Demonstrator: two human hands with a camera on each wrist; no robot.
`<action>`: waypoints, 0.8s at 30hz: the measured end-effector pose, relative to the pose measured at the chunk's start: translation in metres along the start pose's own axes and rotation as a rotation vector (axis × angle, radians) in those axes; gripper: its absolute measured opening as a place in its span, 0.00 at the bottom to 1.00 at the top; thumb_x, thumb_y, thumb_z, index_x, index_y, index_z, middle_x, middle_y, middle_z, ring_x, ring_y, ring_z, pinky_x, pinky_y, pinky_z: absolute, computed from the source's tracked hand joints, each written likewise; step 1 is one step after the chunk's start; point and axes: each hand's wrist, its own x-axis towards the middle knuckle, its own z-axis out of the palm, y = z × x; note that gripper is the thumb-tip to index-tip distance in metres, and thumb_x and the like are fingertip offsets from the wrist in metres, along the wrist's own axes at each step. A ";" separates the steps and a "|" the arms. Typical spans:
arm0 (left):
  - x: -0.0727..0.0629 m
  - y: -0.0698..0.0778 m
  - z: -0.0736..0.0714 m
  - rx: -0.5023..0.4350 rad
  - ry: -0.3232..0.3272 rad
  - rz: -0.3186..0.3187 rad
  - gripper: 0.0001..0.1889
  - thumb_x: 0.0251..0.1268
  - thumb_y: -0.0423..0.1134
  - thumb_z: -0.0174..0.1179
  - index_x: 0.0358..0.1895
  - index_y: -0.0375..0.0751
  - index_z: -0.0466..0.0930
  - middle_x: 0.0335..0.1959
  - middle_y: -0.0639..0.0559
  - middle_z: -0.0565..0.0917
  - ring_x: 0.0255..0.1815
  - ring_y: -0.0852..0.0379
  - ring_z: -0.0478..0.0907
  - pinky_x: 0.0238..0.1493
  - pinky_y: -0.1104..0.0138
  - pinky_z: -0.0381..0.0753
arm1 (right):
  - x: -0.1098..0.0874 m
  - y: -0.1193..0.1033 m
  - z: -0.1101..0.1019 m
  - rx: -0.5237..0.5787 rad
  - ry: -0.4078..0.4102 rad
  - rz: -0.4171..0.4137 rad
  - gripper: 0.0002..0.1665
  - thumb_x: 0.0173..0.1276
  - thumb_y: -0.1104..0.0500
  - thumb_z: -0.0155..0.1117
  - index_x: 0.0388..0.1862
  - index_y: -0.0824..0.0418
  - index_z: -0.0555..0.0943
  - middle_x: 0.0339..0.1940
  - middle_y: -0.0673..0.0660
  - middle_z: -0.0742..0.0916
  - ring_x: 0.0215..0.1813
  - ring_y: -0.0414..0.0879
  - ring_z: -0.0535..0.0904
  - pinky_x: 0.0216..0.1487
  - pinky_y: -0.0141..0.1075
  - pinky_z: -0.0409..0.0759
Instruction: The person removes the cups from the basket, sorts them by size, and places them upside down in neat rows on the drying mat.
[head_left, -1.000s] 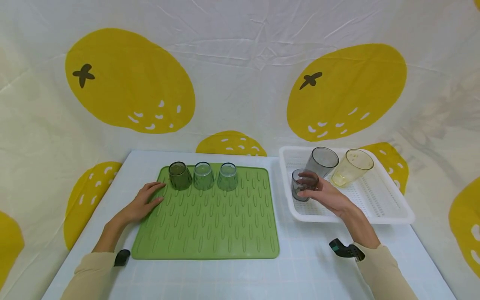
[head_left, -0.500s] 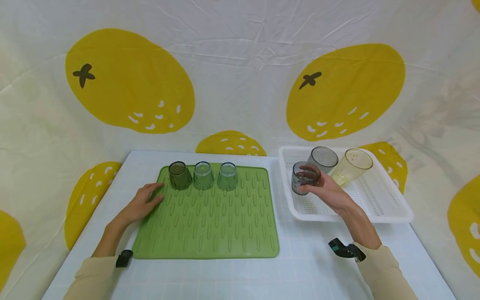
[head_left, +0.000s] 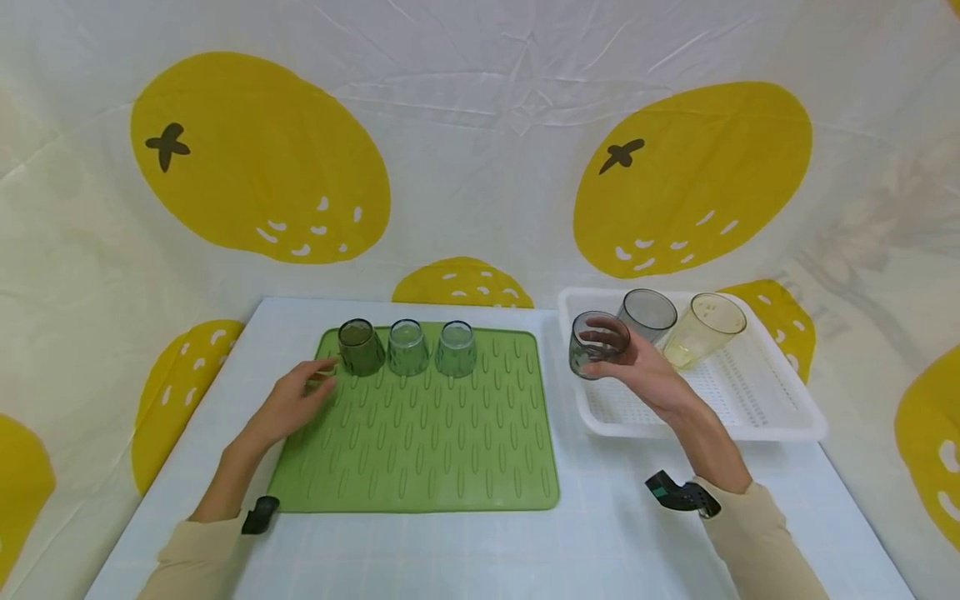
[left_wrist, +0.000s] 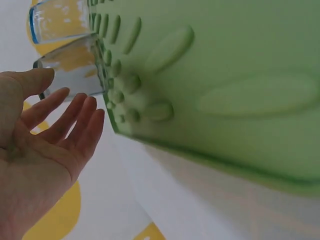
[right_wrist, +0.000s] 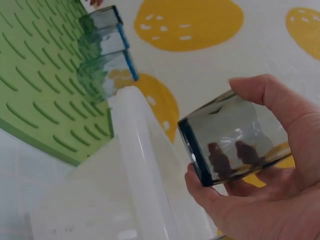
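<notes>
My right hand (head_left: 656,379) grips a small grey glass tumbler (head_left: 579,357), thumb on one side and fingers round the other, above the left end of the white basket (head_left: 712,435). In the right wrist view the tumbler (right_wrist: 227,135) is see-through, and fingers show through it. My left hand (head_left: 288,404) hovers at the left edge of the green ridged mat (head_left: 420,467), fingers relaxed, holding nothing. Its fingertips are close to a dark glass (head_left: 361,350), the leftmost of a row. Two pale bluish glasses (head_left: 408,350) stand beside it along the mat's far edge.
Inside the basket, a taller grey glass (head_left: 651,310) and a yellow glass (head_left: 708,327) lean at the back, near my right hand. The basket's raised rim lies between the held tumbler and the mat. A patterned cloth (head_left: 480,183) hangs behind the table.
My right hand has lifted the grey tumbler up from inside the basket and shifted it left toward the basket's rim. My left hand has raised slightly and moved right, nearer the dark glass.
</notes>
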 end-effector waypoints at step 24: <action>0.018 0.047 0.033 -0.064 0.146 0.074 0.18 0.79 0.39 0.59 0.64 0.32 0.79 0.52 0.41 0.85 0.52 0.46 0.81 0.49 0.59 0.82 | 0.019 -0.004 0.059 0.017 0.001 -0.040 0.45 0.64 0.70 0.73 0.77 0.58 0.64 0.74 0.64 0.72 0.75 0.60 0.67 0.66 0.33 0.75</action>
